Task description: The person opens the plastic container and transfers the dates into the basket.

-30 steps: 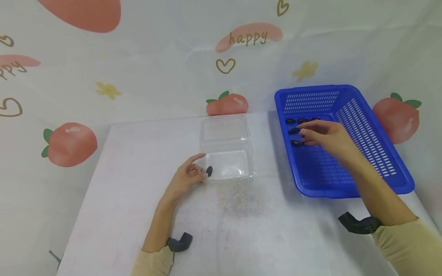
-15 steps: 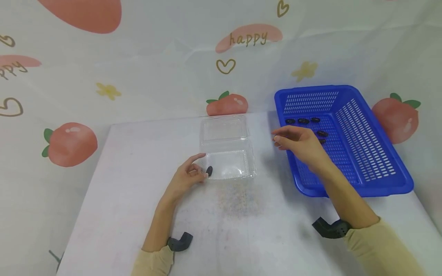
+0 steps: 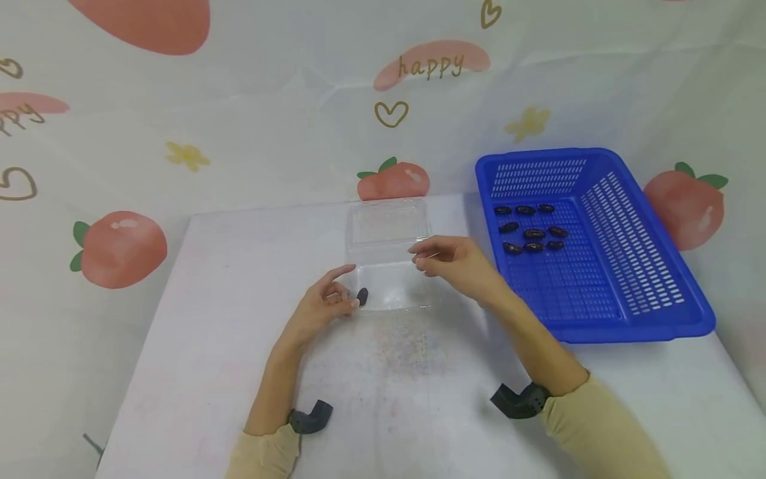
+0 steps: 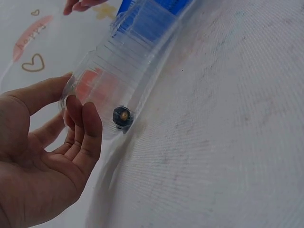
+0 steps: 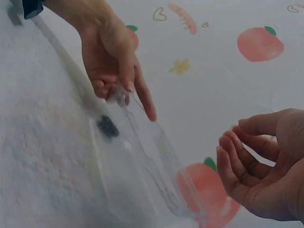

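Observation:
An open clear plastic clamshell box point(image 3: 397, 289) rests on the white table, its lid folded back toward the wall. One dark, wrinkled date point(image 3: 362, 297) lies in the box's near left corner; its pale end shows in the left wrist view. My left hand point(image 3: 323, 303) pinches the box's left rim between thumb and fingers. Over the right side of the box hovers my right hand point(image 3: 461, 266). In the right wrist view its fingers are loosely bent, a gap separates thumb and fingertips, and nothing shows between them.
To the right stands a blue slotted basket point(image 3: 610, 334), with several dark dates point(image 3: 534, 234) in rows on its floor toward the back left. A white cloth wall point(image 3: 287, 120) printed with peaches rises behind the table point(image 3: 239, 313).
My right hand has moved left, out of the basket and over the box, uncovering the rows of dates. The left hand and the date in the box have stayed in place.

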The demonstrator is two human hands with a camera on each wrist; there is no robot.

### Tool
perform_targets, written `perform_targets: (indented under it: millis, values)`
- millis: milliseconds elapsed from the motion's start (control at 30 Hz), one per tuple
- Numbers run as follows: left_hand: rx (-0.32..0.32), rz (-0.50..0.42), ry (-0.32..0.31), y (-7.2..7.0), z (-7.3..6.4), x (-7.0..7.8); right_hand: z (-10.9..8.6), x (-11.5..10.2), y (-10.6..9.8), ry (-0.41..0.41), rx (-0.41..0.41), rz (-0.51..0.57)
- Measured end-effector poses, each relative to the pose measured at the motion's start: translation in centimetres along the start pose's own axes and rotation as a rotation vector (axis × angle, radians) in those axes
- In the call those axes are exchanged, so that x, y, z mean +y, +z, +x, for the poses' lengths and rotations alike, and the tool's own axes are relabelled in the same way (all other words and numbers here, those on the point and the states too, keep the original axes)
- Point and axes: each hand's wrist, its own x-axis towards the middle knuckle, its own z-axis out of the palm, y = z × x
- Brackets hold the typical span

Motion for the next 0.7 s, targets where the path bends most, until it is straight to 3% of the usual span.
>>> perform_targets:
  millis: [333, 700]
  values:
    - [-0.041, 0.014, 0.012, -0.2, 0.0, 0.0, 2.1, 1.3, 3.7, 0.029, -0.045, -0.016]
    - [-0.063, 0.011, 0.008, -0.5, -0.1, 0.0, 4.6, 3.4, 5.6, 0.042, -0.142, 0.026]
